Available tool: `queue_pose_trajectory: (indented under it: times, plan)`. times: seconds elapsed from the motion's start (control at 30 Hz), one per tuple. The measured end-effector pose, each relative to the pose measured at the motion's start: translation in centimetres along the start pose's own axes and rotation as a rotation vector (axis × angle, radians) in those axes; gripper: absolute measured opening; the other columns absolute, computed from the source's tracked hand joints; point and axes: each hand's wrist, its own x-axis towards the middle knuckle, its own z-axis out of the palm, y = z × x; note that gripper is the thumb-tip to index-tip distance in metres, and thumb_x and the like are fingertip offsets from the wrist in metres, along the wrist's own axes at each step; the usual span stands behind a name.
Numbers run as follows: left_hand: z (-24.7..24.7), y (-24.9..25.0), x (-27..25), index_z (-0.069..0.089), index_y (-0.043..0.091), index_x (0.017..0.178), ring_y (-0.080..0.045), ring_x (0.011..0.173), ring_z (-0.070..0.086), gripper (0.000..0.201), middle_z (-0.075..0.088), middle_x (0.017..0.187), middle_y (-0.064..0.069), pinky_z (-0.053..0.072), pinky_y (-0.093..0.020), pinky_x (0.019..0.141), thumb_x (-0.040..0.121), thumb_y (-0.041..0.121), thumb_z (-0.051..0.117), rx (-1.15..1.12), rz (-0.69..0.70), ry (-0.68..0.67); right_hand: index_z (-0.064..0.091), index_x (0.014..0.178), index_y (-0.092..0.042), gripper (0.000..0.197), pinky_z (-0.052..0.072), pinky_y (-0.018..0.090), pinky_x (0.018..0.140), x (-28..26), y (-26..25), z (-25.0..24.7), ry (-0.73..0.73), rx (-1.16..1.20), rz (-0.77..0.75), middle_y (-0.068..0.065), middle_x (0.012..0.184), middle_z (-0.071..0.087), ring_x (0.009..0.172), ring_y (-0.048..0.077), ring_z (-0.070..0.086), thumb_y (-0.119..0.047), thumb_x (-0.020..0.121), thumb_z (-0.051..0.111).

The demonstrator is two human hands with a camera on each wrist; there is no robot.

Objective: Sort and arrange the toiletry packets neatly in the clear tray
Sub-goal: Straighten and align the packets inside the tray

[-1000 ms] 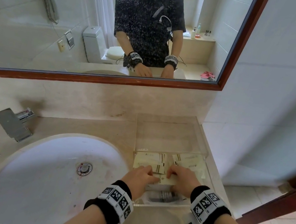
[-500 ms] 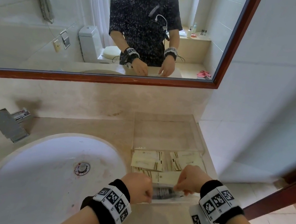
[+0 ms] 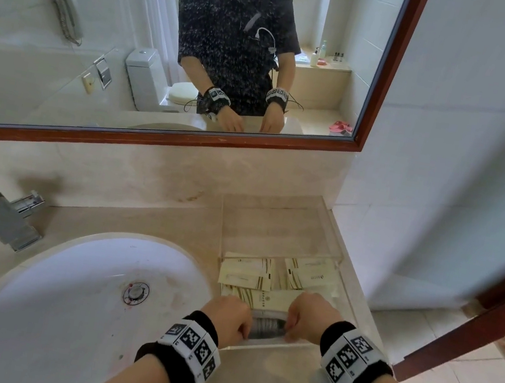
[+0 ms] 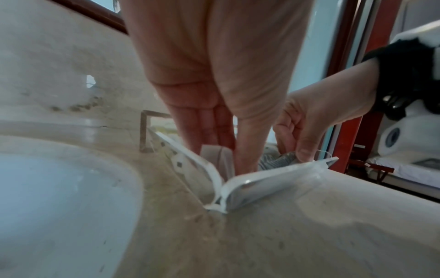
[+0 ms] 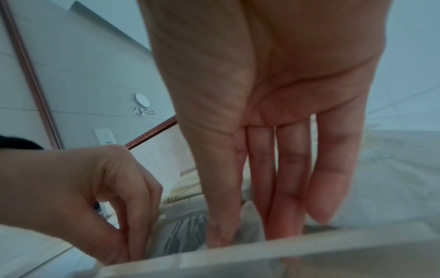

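A clear tray [image 3: 272, 227] lies on the counter to the right of the sink. Several cream packets [image 3: 248, 271] lie flat across its middle; its far half is bare. At the near end lies a clear packet with a dark ribbed item inside [image 3: 268, 326]. My left hand [image 3: 247, 333] pinches the packet's left end and my right hand [image 3: 288, 332] pinches its right end. In the left wrist view the left hand's fingers [image 4: 209, 135] reach down behind the tray's near wall [image 4: 262, 180]. In the right wrist view the packet [image 5: 188, 237] sits between thumb and fingers.
A white sink basin [image 3: 79, 296] with a chrome faucet [image 3: 8, 219] fills the counter's left side. A mirror [image 3: 66, 62] hangs above the backsplash. The counter ends just right of the tray, beside a white wall and a red-brown door frame [image 3: 471, 325].
Both hands left the cream packets, drew back to the tray's near end and took the clear packet by its two ends. The hands have since come closer together.
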Motion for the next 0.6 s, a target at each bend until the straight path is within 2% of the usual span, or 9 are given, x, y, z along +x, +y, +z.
queue_pose_trajectory:
  times: [0.13,0.2,0.27,0.33,0.4,0.47,0.53,0.6]
  plan:
    - [0.5,-0.5,-0.7,0.071,0.014,0.091,-0.025,0.092,0.06,0.025,0.071,0.093,-0.007,0.041,-0.035,0.088,0.088,0.024,0.049,0.226,-0.029,0.048,0.069,0.096,-0.009,0.03,0.055,0.034,0.089,-0.1,0.3,-0.1,0.018,-0.065,0.046,0.005,0.102,0.069,0.093,0.022,0.066,-0.028,0.074,0.075]
    - [0.7,-0.6,-0.7,0.071,0.015,0.092,-0.026,0.095,0.057,0.027,0.07,0.093,-0.008,0.037,-0.036,0.086,0.088,0.028,0.048,0.252,-0.049,0.039,0.068,0.097,-0.007,0.031,0.055,0.033,0.086,-0.2,0.4,0.0,0.034,-0.069,0.041,0.005,0.098,0.067,0.084,0.021,0.062,-0.028,0.075,0.073]
    - [0.7,-0.5,-0.5,0.07,0.013,0.095,-0.027,0.097,0.056,0.028,0.069,0.096,-0.01,0.038,-0.037,0.087,0.09,0.027,0.046,0.291,-0.044,0.012,0.069,0.095,-0.007,0.027,0.055,0.029,0.082,-0.2,0.2,0.1,0.023,-0.059,0.015,0.005,0.095,0.068,0.079,0.019,0.057,-0.026,0.077,0.071]
    - [0.7,-0.1,-0.3,0.068,0.009,0.1,-0.03,0.099,0.056,0.03,0.068,0.099,-0.014,0.04,-0.039,0.088,0.092,0.026,0.045,0.325,-0.038,-0.007,0.069,0.078,-0.012,0.013,0.05,0.022,0.075,-0.1,0.1,0.2,0.005,-0.018,-0.049,-0.003,0.076,0.062,0.077,0.016,0.056,-0.025,0.078,0.071]
    - [0.9,0.1,-0.2,0.067,0.008,0.1,-0.032,0.098,0.057,0.031,0.068,0.099,-0.015,0.04,-0.039,0.088,0.093,0.028,0.044,0.317,-0.04,-0.001,0.057,0.06,-0.022,0.023,0.046,0.021,0.072,-0.2,0.0,0.1,-0.012,0.021,-0.084,-0.01,0.064,0.052,0.077,0.014,0.055,-0.026,0.079,0.07]
    - [0.7,0.0,-0.4,0.068,0.01,0.093,-0.03,0.092,0.058,0.033,0.069,0.094,-0.012,0.038,-0.037,0.087,0.092,0.03,0.042,0.287,-0.049,0.034,0.057,0.063,-0.023,0.021,0.048,0.021,0.072,-0.4,0.4,-0.2,-0.019,0.075,-0.093,-0.01,0.065,0.055,0.076,0.012,0.056,-0.03,0.079,0.069]
    - [0.5,-0.3,-0.6,0.068,0.012,0.089,-0.026,0.088,0.059,0.033,0.07,0.09,-0.007,0.04,-0.035,0.085,0.093,0.028,0.039,0.239,-0.062,0.12,0.061,0.065,-0.024,0.019,0.051,0.021,0.074,-0.4,1.2,-0.6,0.022,0.143,-0.074,-0.006,0.07,0.065,0.07,0.01,0.06,-0.033,0.081,0.066]
    - [0.4,-0.5,-0.6,0.066,0.015,0.097,-0.021,0.093,0.056,0.032,0.067,0.099,-0.003,0.043,-0.032,0.085,0.095,0.028,0.037,0.175,-0.071,0.228,0.061,0.068,-0.024,0.019,0.054,0.026,0.078,-0.2,2.0,-1.1,0.179,0.207,-0.016,-0.001,0.078,0.07,0.073,0.011,0.064,-0.035,0.084,0.061]
